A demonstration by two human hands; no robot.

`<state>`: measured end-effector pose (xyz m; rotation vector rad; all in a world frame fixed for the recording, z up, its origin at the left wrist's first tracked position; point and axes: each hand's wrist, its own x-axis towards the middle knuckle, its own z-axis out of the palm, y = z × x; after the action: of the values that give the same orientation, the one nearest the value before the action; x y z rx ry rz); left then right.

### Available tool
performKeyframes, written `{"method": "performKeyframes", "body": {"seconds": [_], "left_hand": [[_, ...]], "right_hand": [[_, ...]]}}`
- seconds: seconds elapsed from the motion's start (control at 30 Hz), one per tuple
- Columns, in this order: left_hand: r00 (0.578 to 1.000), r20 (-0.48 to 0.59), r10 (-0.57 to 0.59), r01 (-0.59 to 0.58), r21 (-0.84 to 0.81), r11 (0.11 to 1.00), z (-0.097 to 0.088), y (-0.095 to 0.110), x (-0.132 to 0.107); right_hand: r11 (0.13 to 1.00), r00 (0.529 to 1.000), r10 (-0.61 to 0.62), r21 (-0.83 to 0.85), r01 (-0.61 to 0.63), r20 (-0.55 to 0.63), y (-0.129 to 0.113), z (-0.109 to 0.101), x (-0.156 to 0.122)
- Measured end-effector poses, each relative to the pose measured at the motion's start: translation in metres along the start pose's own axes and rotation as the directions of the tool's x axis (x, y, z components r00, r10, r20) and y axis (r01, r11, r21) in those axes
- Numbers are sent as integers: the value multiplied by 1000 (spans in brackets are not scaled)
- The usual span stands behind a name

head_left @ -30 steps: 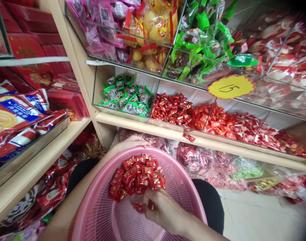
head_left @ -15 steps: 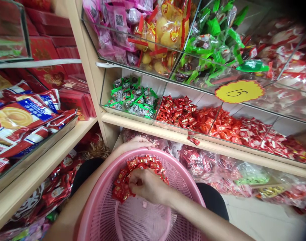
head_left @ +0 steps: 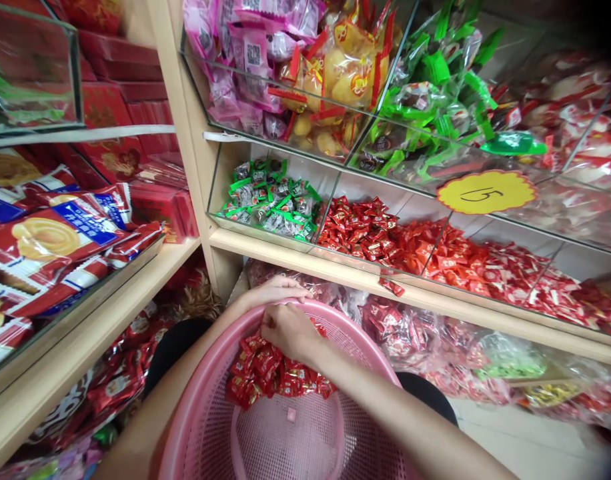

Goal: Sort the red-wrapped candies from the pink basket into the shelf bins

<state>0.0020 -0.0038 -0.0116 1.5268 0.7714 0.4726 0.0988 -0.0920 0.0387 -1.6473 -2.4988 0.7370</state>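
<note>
A pink mesh basket (head_left: 371, 343) fills the lower middle, between my knees. My left arm curves along its left side, and my left hand (head_left: 278, 291) rests closed over the far rim with its fingers together. Inside the basket lies a pile of small red wrapped candies (head_left: 275, 377) against the far wall. Just over this pile is my right hand (head_left: 291, 332), reaching in from the lower right. Its fingers are curled into a pinch near the far rim, and what they hold, if anything, is hidden.
Clear bins on the shelf ahead hold green-wrapped candies (head_left: 273, 200), red candies (head_left: 358, 227) and other sweets. One red candy packet (head_left: 391, 287) lies on the wooden shelf edge. A yellow price tag (head_left: 487, 192) hangs above. Bagged sweets (head_left: 410, 323) lie underneath; biscuit packs (head_left: 60, 233) stand left.
My right hand has moved up and away from me, toward the far rim. The candies look more heaped, leaning toward me. My left hand stays on the rim; the view has shifted slightly.
</note>
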Motion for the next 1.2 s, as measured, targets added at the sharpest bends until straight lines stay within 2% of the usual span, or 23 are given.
{"method": "performKeyframes", "body": {"seconds": [0.13, 0.3, 0.5, 0.6, 0.73, 0.87, 0.97, 1.03, 1.1, 1.2], "left_hand": [[1000, 4, 17, -17, -4, 1000, 1, 2, -1], [1000, 12, -19, 20, -30, 999, 1, 5, -3], [1000, 12, 17, -17, -45, 999, 1, 7, -5], [1000, 16, 18, -17, -43, 999, 1, 6, -4], [1000, -14, 26, -27, -79, 997, 3, 4, -2], [1000, 3, -13, 14, -126, 992, 7, 6, -4], [1000, -2, -26, 25, -97, 995, 6, 8, -4], [999, 1, -37, 37, -67, 997, 5, 9, -4], [999, 2, -43, 43, -44, 998, 3, 10, -3], [999, -7, -41, 41, -14, 999, 2, 10, -4]], "right_hand": [[993, 998, 11, -113, -18, -59, -1, 3, -5], [964, 990, 50, -254, -82, -131, -4, 2, -11], [974, 972, 3, -221, -56, -234, 2, 5, -26], [984, 958, -19, -175, -33, -285, 8, -3, -36], [998, 901, 6, -50, -30, -434, 24, -36, -47], [998, 771, 66, 23, -67, -634, 61, -90, -46], [978, 680, 139, -10, -210, -719, 99, -127, -36], [936, 669, 209, -53, -349, -713, 123, -144, -27], [884, 688, 271, -109, -455, -673, 140, -154, -17], [829, 719, 322, -184, -528, -616, 148, -158, -3]]}}
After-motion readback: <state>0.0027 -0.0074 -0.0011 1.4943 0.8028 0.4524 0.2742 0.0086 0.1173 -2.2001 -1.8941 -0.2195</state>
